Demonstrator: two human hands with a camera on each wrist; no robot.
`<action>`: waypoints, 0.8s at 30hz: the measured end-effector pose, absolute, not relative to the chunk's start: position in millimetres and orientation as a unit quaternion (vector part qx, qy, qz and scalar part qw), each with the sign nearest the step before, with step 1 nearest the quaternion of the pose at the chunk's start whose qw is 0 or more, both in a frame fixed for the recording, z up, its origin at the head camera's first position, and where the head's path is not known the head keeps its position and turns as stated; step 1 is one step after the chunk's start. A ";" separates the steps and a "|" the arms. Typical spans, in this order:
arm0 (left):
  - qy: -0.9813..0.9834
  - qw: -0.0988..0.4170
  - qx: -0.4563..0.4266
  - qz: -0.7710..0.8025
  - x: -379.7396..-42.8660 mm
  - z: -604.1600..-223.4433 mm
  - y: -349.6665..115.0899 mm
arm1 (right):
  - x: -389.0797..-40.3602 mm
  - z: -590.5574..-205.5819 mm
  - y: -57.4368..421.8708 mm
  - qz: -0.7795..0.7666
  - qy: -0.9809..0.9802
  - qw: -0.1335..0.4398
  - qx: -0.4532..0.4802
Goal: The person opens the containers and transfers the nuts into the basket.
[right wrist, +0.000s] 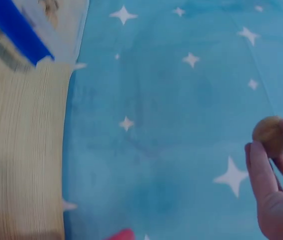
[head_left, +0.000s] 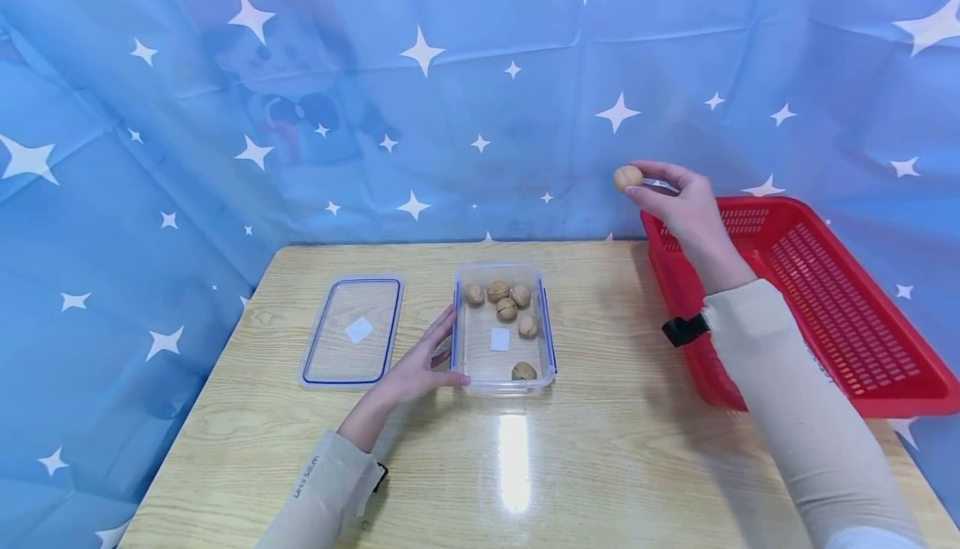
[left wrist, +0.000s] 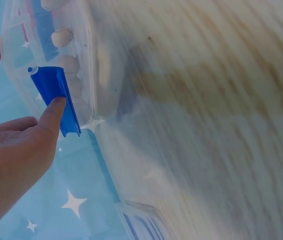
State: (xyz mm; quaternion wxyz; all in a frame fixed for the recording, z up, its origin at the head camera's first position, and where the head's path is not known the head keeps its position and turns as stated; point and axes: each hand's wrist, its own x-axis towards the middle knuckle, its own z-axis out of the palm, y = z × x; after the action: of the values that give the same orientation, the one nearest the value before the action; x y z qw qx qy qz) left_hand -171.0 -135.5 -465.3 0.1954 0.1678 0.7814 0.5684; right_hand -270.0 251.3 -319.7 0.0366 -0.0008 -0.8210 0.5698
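Observation:
A walnut [head_left: 627,177] is pinched between the thumb and fingertips of my right hand [head_left: 693,207], raised above the near-left rim of the red basket. The same walnut [right wrist: 271,137] shows at the right edge of the right wrist view. My left hand [head_left: 420,366] rests against the left side of a clear plastic box [head_left: 504,386], its fingers spread along the wall. In the left wrist view a fingertip touches the blue side clip [left wrist: 59,100]. Inside the box lie several walnuts [head_left: 507,309], mostly toward the back, with one near the front right corner.
A clear lid [head_left: 352,331] with a blue seal lies on the wooden table [head_left: 465,466], left of the box. The red basket [head_left: 847,307] stands at the right, partly hidden by my right arm. A blue star-patterned curtain [head_left: 480,99] hangs behind the table.

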 end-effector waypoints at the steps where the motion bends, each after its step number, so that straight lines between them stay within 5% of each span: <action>1: 0.782 0.196 0.167 0.568 -171.3 -465.5 -135.6 | -270.9 -319.9 255.1 0.571 -0.820 0.040 -0.006; 24: 0.785 0.196 0.165 0.564 -172.3 -467.3 -134.5 | -281.7 -339.7 328.8 0.635 -0.767 0.091 -0.035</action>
State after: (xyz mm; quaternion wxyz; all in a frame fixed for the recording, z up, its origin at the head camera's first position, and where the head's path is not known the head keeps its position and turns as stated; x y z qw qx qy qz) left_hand -172.3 -134.5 -467.3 0.1961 0.1651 0.7853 0.5636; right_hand -281.7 328.8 -339.7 0.0906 -0.0352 -0.7668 0.6345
